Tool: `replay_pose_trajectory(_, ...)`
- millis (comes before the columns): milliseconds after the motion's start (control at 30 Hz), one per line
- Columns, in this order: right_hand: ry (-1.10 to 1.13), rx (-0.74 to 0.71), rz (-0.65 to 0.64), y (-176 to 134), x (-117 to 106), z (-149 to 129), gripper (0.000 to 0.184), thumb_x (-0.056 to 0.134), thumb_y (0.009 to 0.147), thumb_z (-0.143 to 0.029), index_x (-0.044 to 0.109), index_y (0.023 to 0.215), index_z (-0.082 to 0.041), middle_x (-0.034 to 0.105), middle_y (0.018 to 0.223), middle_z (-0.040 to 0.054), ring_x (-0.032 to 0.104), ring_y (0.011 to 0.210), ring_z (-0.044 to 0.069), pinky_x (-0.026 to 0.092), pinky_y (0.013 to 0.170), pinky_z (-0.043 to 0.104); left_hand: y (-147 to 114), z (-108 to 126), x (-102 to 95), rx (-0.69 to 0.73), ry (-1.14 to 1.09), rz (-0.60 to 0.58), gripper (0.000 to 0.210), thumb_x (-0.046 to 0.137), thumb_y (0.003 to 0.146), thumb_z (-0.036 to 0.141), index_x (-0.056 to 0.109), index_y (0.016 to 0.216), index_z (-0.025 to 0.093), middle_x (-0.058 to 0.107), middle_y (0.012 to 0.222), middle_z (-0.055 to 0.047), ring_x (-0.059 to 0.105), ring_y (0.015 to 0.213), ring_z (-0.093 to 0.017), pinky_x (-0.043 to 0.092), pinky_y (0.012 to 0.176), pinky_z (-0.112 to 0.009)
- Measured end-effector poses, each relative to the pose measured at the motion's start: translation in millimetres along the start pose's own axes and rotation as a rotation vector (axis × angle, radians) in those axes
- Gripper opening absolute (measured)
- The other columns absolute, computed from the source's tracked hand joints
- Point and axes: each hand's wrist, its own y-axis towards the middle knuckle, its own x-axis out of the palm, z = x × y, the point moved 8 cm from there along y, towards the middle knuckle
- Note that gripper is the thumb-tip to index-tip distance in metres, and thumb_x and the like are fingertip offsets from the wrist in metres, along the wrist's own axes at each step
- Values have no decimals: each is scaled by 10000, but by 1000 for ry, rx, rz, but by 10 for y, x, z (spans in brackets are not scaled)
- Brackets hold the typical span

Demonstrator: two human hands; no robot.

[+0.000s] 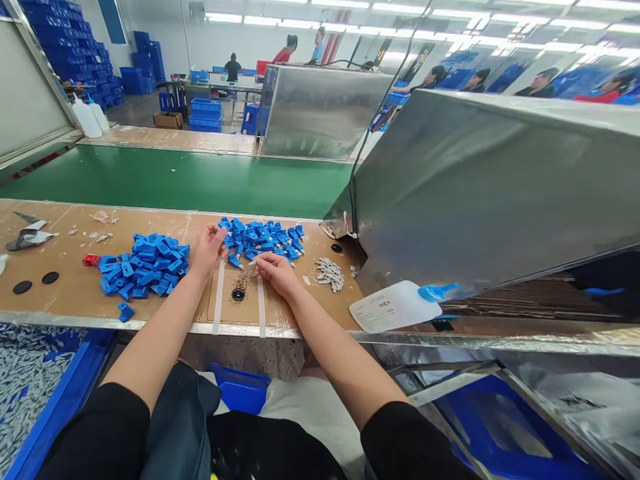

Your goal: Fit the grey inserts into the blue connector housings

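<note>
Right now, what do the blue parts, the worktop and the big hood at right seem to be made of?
Blue parts: likely moulded plastic, uniform matte colour. Worktop: looks like brown cardboard or fibreboard, dull and scuffed. Hood: sheet metal, brushed grey with soft reflections.

On the surface (75, 293), one heap of plastic clips (143, 265) is placed left of the left hand (207, 248), and a second heap (263, 238) is set behind the right hand (274, 272). A small pile of metal pins (330, 273) is found to its right. Behind the surface a conveyor belt (190, 180) is run; a squeeze bottle (400, 305) is laid at the right.
</note>
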Motion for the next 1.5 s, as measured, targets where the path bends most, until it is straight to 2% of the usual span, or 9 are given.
replay_pose_trajectory(67,169,15,84,57,-102,93,447,857,681,-548,700,892,-186,659,690,-17,600,593,122,508,600,265,39,-149,26,-35,234,-72,467,732,784,615,526,858,202,506,689,47,392,497,-69,315,454,-213)
replay_pose_trajectory(200,227,-12,162,66,-197,139,416,868,687,-522,724,894,-191,698,724,-5,647,627,133,569,666,290,-52,-272,105,58,741,-253,519,543,917,632,529,666,178,492,624,15,458,626,-126,350,593,-257)
replay_pose_trajectory(300,191,-5,145,36,-168,131,400,864,696,-513,744,882,-180,709,718,7,663,626,143,583,672,298,-100,-346,135,24,852,-288,604,291,1022,568,522,620,183,506,582,-2,473,623,-147,344,639,-287)
replay_pose_trajectory(467,142,20,109,13,-86,92,379,868,688,-497,753,846,-172,705,682,10,663,603,155,586,646,301,-111,-400,234,33,1098,-354,560,332,1011,499,481,570,188,521,576,-14,456,602,-152,260,623,-316)
replay_pose_trajectory(633,96,24,87,27,-57,113,354,863,688,-478,744,807,-166,694,653,6,650,589,154,582,630,296,-120,-404,295,58,1194,-392,539,336,994,466,375,529,195,448,536,-10,388,555,-138,201,606,-334)
replay_pose_trajectory(867,-45,-27,-4,18,42,159,357,785,784,-507,757,893,-168,711,708,20,660,634,169,576,675,312,-134,-400,335,36,1323,-416,535,323,982,458,378,518,197,458,530,-32,376,542,-148,174,599,-353)
replay_pose_trajectory(1033,-512,-251,-66,-44,75,-89,251,619,973,-370,750,946,-159,734,845,59,653,773,175,499,763,290,-121,-376,348,58,1355,-435,576,331,988,477,375,489,192,453,510,-34,361,529,-144,171,594,-354)
replay_pose_trajectory(1167,-799,-346,-97,-67,125,-166,202,588,1011,-251,735,922,-145,724,856,70,618,821,167,424,772,261,-113,-393,373,56,1433,-441,575,334,994,461,423,496,187,490,530,-44,385,542,-149,170,591,-352)
replay_pose_trajectory(1500,-851,-314,-79,48,83,-32,262,615,1001,-285,730,799,-162,698,790,52,569,764,163,354,710,243,-79,-485,422,95,1686,-446,599,286,1033,416,623,600,175,636,639,-105,548,624,-201,178,601,-346)
